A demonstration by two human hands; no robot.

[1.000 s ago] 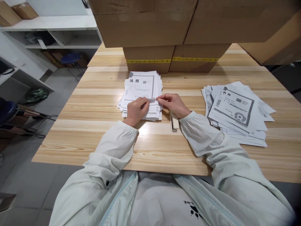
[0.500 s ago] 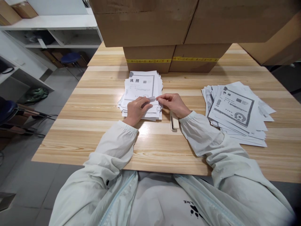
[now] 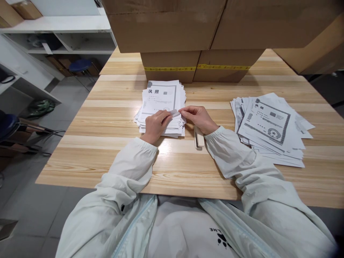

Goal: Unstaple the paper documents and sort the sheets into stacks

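Observation:
A thick stack of printed certificates (image 3: 162, 98) lies in the middle of the wooden table (image 3: 107, 118). My left hand (image 3: 156, 125) rests on the stack's near edge, its fingers pinching the lifted near-right corner of the top sheet. My right hand (image 3: 197, 118) pinches the same corner from the right side. A cream stapler (image 3: 199, 138) lies on the table just under my right wrist. A second, fanned-out pile of the same papers (image 3: 270, 125) sits to the right, apart from both hands.
Large cardboard boxes (image 3: 172, 34) stand stacked along the back of the table, two lower ones with yellow tape (image 3: 196, 67). White shelving (image 3: 53, 36) and a blue stool (image 3: 80, 66) are at the left, beyond the table edge.
The paper corner between my two hands has lifted slightly and my left fingers have shifted a little on it. Otherwise nothing has moved.

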